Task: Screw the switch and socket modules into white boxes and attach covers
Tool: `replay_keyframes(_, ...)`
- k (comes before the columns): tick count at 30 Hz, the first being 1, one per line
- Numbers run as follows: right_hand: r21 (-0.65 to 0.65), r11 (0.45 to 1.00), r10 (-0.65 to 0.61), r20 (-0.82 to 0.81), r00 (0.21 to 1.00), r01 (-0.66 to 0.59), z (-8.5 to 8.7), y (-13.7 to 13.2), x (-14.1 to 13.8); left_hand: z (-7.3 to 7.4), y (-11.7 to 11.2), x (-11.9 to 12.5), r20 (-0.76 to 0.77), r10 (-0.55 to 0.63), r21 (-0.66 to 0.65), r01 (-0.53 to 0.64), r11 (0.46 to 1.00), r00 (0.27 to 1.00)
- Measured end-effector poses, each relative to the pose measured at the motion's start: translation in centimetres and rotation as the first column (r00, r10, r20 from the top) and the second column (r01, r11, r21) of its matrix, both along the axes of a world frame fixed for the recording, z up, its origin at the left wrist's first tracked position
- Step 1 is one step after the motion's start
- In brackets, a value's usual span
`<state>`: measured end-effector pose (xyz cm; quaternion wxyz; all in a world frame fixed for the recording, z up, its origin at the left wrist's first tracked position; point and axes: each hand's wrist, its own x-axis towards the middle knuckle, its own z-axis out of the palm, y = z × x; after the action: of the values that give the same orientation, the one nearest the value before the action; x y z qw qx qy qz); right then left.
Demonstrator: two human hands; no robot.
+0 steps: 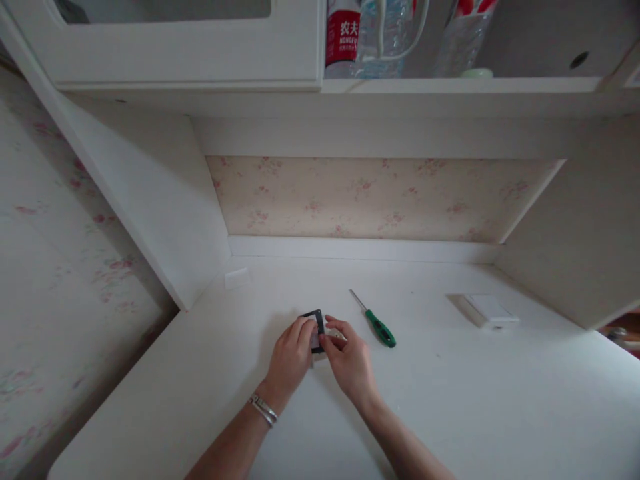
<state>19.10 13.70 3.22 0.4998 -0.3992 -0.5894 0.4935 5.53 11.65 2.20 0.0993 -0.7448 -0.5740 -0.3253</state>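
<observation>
My left hand point(293, 352), with a silver bracelet at the wrist, has its fingers closed over a small rectangular piece with a black frame point(320, 321) and a pale inner face. The fingers cover its left part. On the right edge of that piece, my right hand point(350, 357) is pinched, thumb and index finger together. What lies between those fingertips is too small to make out. A screwdriver point(380, 327) with a green handle lies to the right of my right hand, its metal shaft pointing up and left.
The white desktop point(210, 400) carries a white box point(490, 311) at right and a small pale flat piece point(237, 278) at back left. Overhead, a shelf point(450, 85) holds a bottle with a red label point(343, 37) and other clear bottles. Side panels close in both sides.
</observation>
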Motion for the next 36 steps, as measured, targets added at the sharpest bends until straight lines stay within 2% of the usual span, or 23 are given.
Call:
replay_keyframes(4, 0.194, 0.981, -0.051, 0.256, 0.965, 0.0, 2.2, -0.2, -1.3, 0.5, 0.2, -0.5, 0.025, 0.08, 0.053, -0.081, 0.995, 0.997)
replay_keyframes(7, 0.353, 0.934, -0.132, 0.494, 0.859, -0.06, 4.5, 0.0, -2.6, 1.2, 0.5, -1.3, 0.178, 0.13, 0.045, -0.14, 0.989, 0.975)
replay_keyframes(10, 0.338, 0.931, -0.113, 0.63, 0.768, -0.139, 6.6, 1.0, -4.3, 1.8, 0.8, -2.6, 0.255, 0.181, 0.047, -0.199, 0.979, 0.95)
replay_keyframes(13, 0.31, 0.935, -0.081, 0.66, 0.747, -0.173, 8.0, 2.3, -6.4, 2.2, 1.0, -4.1, 0.24, 0.271, 0.049, -0.291, 0.955, 0.932)
replay_keyframes(15, 0.334, 0.922, -0.085, 0.67, 0.737, -0.197, 8.3, 2.9, -7.8, 2.5, 1.1, -5.0, 0.276, 0.345, 0.028, -0.367, 0.93, 0.897)
replay_keyframes(19, 0.335, 0.902, -0.052, 0.712, 0.7, -0.273, 7.5, 3.1, -10.5, 3.2, 1.3, -6.9, 0.383, 0.455, 0.015, -0.498, 0.867, 0.804)
replay_keyframes(21, 0.31, 0.904, -0.013, 0.71, 0.704, -0.296, 6.7, 3.5, -11.6, 3.3, 1.5, -8.3, 0.393, 0.48, 0.019, -0.529, 0.848, 0.784)
replay_keyframes(23, 0.283, 0.92, 0.003, 0.688, 0.725, -0.272, 5.7, 4.7, -12.5, 3.0, 1.6, -10.2, 0.385, 0.488, -0.009, -0.525, 0.851, 0.784)
replay_keyframes(26, 0.2, 0.967, -0.009, 0.64, 0.768, -0.156, 4.1, 7.9, -13.8, 2.0, 1.6, -14.1, 0.305, 0.507, -0.134, -0.491, 0.861, 0.806)
replay_keyframes(27, 0.159, 0.98, -0.009, 0.629, 0.777, -0.118, 3.5, 9.0, -14.2, 1.6, 1.6, -15.4, 0.271, 0.545, -0.192, -0.51, 0.838, 0.793)
replay_keyframes(29, 0.077, 0.995, 0.003, 0.612, 0.791, -0.063, 2.3, 11.3, -15.3, 0.8, 1.4, -18.1, 0.233, 0.635, -0.364, -0.54, 0.759, 0.736)
replay_keyframes(31, 0.013, 0.999, 0.024, 0.608, 0.794, -0.04, 1.3, 13.0, -16.5, 0.1, 1.3, -20.1, 0.23, 0.678, -0.442, -0.546, 0.712, 0.698)
replay_keyframes(33, -0.034, 0.999, 0.045, 0.62, 0.783, -0.031, 0.4, 14.1, -17.7, -0.5, 1.4, -21.5, 0.24, 0.701, -0.496, -0.537, 0.683, 0.671)
replay_keyframes(36, -0.081, 0.996, 0.076, 0.656, 0.751, -0.03, -0.5, 15.0, -19.6, -1.3, 1.9, -22.3, 0.262, 0.713, -0.537, -0.516, 0.668, 0.65)
